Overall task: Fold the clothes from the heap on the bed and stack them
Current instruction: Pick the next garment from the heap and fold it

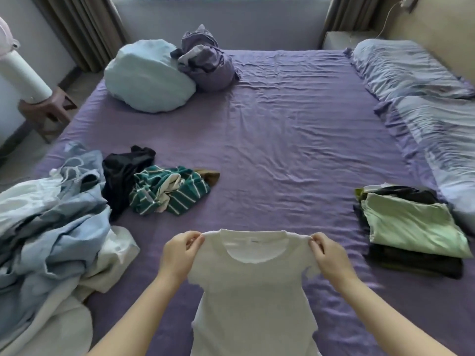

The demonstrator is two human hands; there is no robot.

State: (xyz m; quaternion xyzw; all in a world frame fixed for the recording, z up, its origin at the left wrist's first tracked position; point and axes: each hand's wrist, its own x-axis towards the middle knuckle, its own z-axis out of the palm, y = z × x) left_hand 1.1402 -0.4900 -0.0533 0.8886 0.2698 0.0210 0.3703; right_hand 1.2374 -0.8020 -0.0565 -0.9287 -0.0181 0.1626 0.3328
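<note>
A white T-shirt hangs spread out in front of me above the near part of the purple bed. My left hand pinches its left shoulder and my right hand pinches its right shoulder. On the left lies the heap of unfolded clothes, pale blue and white, with a black garment and a green striped garment beside it. The stack of folded clothes, light green on top, sits at the right.
A pale blue pillow and a bundled purple cover lie at the far left of the bed. Bedding in blue-grey runs along the right edge. A white fan on a brown stool stands left of the bed.
</note>
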